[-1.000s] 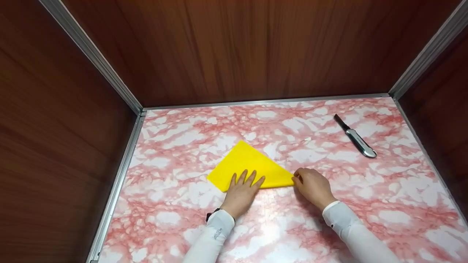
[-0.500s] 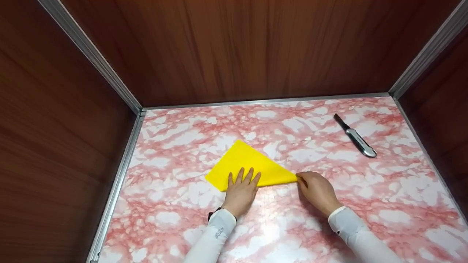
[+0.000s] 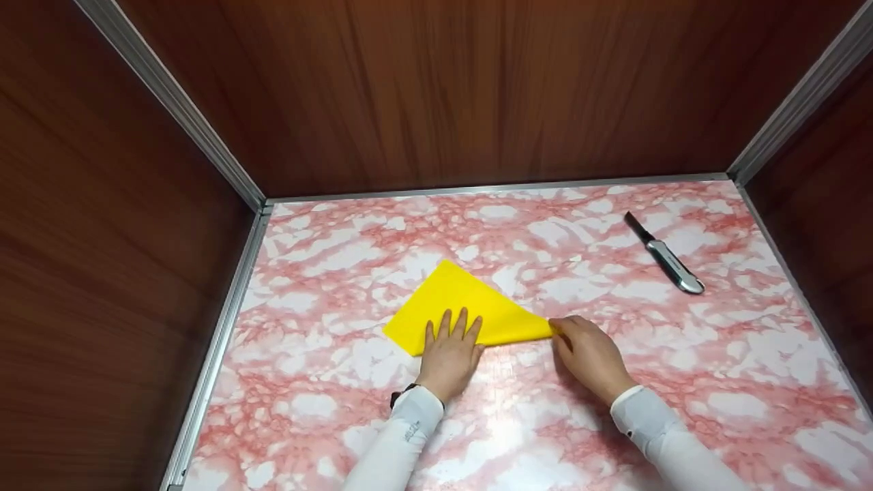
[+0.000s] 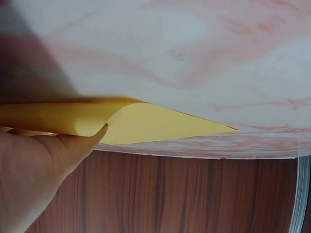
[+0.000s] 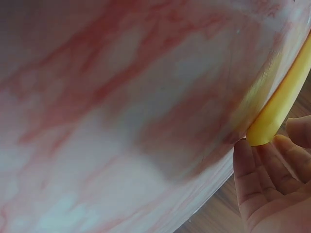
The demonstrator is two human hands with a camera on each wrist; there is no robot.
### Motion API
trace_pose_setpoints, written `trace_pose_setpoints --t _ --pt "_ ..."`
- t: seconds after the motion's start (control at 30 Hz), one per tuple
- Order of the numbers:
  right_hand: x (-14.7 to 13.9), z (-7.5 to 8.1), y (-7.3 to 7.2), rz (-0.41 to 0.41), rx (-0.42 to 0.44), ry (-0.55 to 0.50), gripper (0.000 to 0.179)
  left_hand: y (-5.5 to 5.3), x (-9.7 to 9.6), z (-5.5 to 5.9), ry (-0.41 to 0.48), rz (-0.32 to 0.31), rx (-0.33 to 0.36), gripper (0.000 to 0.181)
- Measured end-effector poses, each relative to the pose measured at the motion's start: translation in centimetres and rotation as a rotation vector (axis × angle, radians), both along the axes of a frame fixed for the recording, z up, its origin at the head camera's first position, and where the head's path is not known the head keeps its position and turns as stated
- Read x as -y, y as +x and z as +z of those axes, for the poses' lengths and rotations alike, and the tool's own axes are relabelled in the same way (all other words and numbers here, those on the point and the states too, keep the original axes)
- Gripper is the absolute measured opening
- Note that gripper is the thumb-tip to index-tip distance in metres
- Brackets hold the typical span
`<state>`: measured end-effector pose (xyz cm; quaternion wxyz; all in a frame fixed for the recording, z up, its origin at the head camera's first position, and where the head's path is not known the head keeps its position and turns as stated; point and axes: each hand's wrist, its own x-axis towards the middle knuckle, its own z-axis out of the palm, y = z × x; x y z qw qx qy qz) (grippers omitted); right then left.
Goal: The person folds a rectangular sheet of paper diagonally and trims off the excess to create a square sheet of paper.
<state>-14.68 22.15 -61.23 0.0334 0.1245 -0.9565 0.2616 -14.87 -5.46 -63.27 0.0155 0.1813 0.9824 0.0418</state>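
Note:
A folded yellow sheet of paper lies on the tabletop, one corner pointing away from me and its near edge a soft, rounded fold. My left hand rests on the paper near its front edge, fingers straight and spread. In the left wrist view that hand's thumb lies against the curled fold of the paper. At the paper's right-hand tip, my right hand holds the narrow end with bent fingers. The right wrist view shows the rolled paper end at the fingertips of the right hand.
A utility knife with a dark blade and a silver-and-green handle lies at the back right. Wood-grain panels with metal edging border the pink-and-white marbled table at the back and sides.
The right hand has shifted slightly right and away from me, raising the paper's right tip in the head view. The left hand has slid slightly further onto the paper.

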Motion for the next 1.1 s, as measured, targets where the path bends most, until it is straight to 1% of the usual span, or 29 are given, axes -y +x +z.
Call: trace_pose_setpoints --t 0.17,0.33,0.8,0.93,1.1 --pt "0.11 -0.08 -0.02 0.006 -0.011 0.021 0.032 -0.22 -0.22 -0.08 0.009 0.035 0.015 0.058" --pt "0.22 -0.09 -0.07 0.007 -0.001 0.035 0.032 -0.31 -0.39 -0.02 0.024 0.058 0.017 0.058" --pt "0.47 -0.09 -0.34 -0.018 0.024 0.010 0.030 -0.41 -0.55 0.22 0.033 0.080 0.030 0.059" --pt "0.36 -0.07 -0.37 -0.022 0.007 -0.005 0.029 -0.45 -0.63 0.28 0.037 0.089 0.037 0.059" --pt "0.33 -0.25 -0.44 -0.024 -0.024 -0.010 0.029 -0.48 -0.74 0.32 0.047 0.101 0.069 0.061"
